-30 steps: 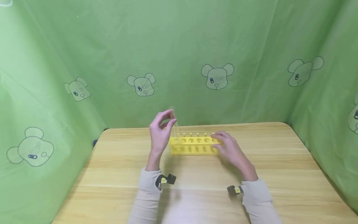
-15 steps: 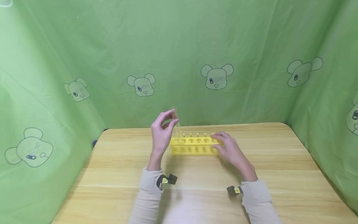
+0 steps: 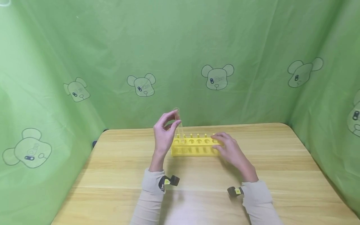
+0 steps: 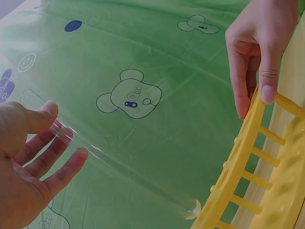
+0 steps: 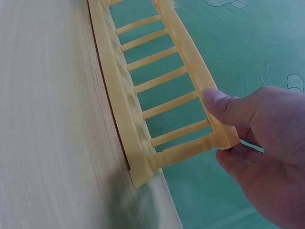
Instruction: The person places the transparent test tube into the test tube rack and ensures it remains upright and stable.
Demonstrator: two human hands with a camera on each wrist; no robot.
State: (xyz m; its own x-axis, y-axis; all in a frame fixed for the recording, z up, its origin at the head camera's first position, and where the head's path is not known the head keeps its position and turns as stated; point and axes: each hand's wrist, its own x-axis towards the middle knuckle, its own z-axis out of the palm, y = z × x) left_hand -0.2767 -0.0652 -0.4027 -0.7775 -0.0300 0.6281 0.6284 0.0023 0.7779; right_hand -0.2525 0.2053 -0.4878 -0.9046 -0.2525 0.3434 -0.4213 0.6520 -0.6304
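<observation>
- Head view, left side: a clear test tube (image 3: 179, 125) is pinched near its open rim between thumb and fingertips of the left hand (image 3: 163, 134); it is held tilted, its rounded bottom at the left end of the yellow rack (image 3: 194, 146).
- From the left wrist view, the tube's (image 4: 124, 174) bottom is seen just touching the rack's (image 4: 238, 176) top rail, not clearly inside a hole.
- A slip is judged possible: the tube is smooth, and it is held by a light pinch high up, so a nudge against the rail could tip it out of the fingers (image 4: 66, 167).
- The tube looks empty, thin-walled and transparent, with a flared lip.
- To the right, the rack's (image 5: 157, 95) right end is gripped by the right hand (image 5: 259, 138), thumb on the top rail and fingers curled behind it.
- If that grip is loosened, the light rack could be shifted on the wooden table (image 3: 281, 162).
</observation>
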